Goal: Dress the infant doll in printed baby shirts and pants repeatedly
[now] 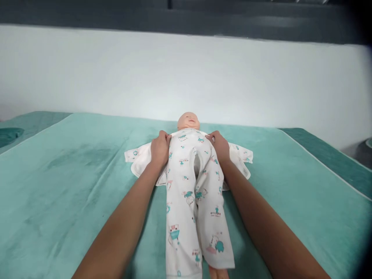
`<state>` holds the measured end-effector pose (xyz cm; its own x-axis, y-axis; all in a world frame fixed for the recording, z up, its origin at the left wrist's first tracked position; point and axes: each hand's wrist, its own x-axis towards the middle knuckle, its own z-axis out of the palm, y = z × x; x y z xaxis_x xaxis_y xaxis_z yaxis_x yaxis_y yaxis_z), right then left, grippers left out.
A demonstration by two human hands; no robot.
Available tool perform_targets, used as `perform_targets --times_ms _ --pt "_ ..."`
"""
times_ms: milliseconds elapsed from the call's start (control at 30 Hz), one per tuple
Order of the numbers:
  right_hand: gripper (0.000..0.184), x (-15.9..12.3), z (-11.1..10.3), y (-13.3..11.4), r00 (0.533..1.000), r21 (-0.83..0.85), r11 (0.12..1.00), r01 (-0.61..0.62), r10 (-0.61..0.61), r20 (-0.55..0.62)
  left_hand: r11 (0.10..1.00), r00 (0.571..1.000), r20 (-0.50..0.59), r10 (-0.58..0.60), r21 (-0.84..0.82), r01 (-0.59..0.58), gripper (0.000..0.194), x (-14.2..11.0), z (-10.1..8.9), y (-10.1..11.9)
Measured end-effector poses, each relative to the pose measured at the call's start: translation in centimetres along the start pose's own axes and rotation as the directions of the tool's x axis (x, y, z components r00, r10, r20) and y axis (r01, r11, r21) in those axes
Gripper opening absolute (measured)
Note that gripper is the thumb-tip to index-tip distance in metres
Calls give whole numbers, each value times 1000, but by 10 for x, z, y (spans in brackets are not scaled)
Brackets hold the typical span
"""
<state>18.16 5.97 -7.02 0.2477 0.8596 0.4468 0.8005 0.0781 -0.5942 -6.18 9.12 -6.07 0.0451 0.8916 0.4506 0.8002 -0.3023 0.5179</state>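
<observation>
A baby doll (188,121) lies on its back, its head toward the wall. White baby trousers (181,193) with teal and pink prints cover its front from the chest down, and one bare foot (218,273) shows below a trouser leg. At the upper left edge of the trousers, my left hand (160,149) is closed on the cloth. My right hand (219,146) pinches the opposite upper edge. A white printed baby top (142,164) spreads out to both sides beneath my hands. Most of the doll's body is hidden under the cloth.
A teal sheet (72,186) with some creases covers the bed. Behind the doll's head stands a white wall (116,77) with a dark band above it. At the far right edge is a dark object (363,153), partly cut off.
</observation>
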Motion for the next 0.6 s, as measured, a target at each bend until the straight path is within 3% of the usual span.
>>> perform_targets --times_ms 167,333,467,600 --pt "38 -42 -16 -4 986 30 988 155 -152 -65 959 955 -89 282 -14 -284 28 -40 -8 -5" --pt "57 -119 -42 -13 924 -74 924 375 -367 106 917 917 19 398 -34 -397 41 -101 -29 -5" --pt "38 -161 -59 -22 854 -4 890 456 -436 284 867 865 110 489 -174 -468 34 -141 -49 1" --pt "20 -166 -64 -24 869 -9 916 401 -377 321 829 837 121 533 -272 -489 30 -159 -61 3"
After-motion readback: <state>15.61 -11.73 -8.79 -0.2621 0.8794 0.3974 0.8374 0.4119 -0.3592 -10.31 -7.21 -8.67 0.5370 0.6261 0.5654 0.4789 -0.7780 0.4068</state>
